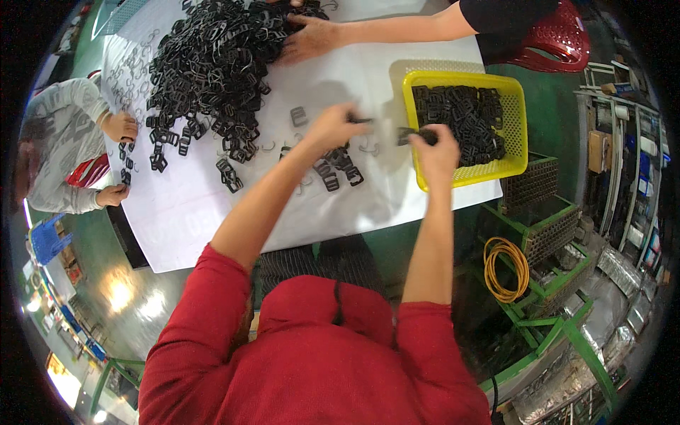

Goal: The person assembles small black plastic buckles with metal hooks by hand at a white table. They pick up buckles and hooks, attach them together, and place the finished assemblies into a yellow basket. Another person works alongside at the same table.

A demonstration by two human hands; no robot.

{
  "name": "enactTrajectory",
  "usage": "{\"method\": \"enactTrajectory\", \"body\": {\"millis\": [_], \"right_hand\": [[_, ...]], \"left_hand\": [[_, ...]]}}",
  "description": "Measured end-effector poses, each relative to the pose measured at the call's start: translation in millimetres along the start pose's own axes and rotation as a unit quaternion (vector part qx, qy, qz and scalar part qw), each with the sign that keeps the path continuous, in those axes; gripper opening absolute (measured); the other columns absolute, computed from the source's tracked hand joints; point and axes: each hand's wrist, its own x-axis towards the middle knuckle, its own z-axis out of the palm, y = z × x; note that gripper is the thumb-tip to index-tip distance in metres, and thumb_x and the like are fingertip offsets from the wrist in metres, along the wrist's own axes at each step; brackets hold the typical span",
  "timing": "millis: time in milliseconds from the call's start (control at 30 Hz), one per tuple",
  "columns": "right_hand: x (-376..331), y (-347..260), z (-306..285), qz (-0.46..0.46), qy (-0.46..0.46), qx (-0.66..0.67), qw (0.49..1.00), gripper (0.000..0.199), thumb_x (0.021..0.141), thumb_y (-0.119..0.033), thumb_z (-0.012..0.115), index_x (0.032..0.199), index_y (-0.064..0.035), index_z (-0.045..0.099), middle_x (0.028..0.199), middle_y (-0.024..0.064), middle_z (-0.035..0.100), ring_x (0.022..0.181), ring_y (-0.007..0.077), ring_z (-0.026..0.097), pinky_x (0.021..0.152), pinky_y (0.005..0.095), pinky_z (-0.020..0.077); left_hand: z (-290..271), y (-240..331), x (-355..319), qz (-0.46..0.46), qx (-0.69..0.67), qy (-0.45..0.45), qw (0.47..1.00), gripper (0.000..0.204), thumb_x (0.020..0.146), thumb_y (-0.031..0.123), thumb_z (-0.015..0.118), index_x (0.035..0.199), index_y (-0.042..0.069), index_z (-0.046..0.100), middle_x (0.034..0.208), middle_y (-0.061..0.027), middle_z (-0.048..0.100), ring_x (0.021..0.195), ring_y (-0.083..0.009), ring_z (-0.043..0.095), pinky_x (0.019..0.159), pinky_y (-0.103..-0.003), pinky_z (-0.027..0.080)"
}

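Over the white-covered table (283, 191), my left hand (333, 127) pinches a small black plastic buckle (360, 119), partly covered by the fingers. My right hand (438, 152) is closed on another black buckle (405, 134), beside the near-left wall of a yellow plastic basket (520, 131). Many black buckles (460, 120) fill that basket. Several loose buckles (329, 177) lie under and beside my left forearm. Farther left rises a large heap of black buckles (212, 64), some with thin wire hooks.
A co-worker's hand (312, 39) reaches into the heap from the far side. At the left edge another person in a grey top (67, 134) handles buckles. Thin hooks (131, 74) lie scattered at the far left. Green metal frames (538, 234) with a coiled orange hose (506, 269) stand right.
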Motion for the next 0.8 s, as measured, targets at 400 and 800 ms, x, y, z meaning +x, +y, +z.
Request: {"method": "enactTrajectory", "body": {"millis": [400, 800], "right_hand": [[66.9, 112.3, -57.5, -0.016, 0.085, -0.077, 0.993, 0.043, 0.068, -0.019, 0.075, 0.105, -0.0048, 0.057, 0.096, 0.0133, 0.062, 0.084, 0.0260, 0.061, 0.073, 0.0370, 0.0479], [3.2, 62.2, 4.3, 0.036, -0.062, -0.011, 0.997, 0.042, 0.074, -0.004, 0.056, 0.116, -0.0104, 0.055, 0.107, 0.0150, 0.056, 0.092, 0.0287, 0.057, 0.081, 0.0379, 0.0464]], "left_hand": [[79.1, 118.3, 77.3, 0.267, 0.004, 0.065, 0.961, 0.053, 0.067, 0.027, 0.073, 0.111, 0.003, 0.055, 0.101, -0.0230, 0.060, 0.098, -0.0343, 0.058, 0.086, -0.039, 0.045], [69.8, 20.6, 8.8, 0.102, -0.039, 0.043, 0.993, 0.022, 0.079, 0.012, 0.063, 0.097, 0.002, 0.059, 0.090, -0.0127, 0.066, 0.081, -0.0238, 0.065, 0.074, -0.034, 0.051]]}}
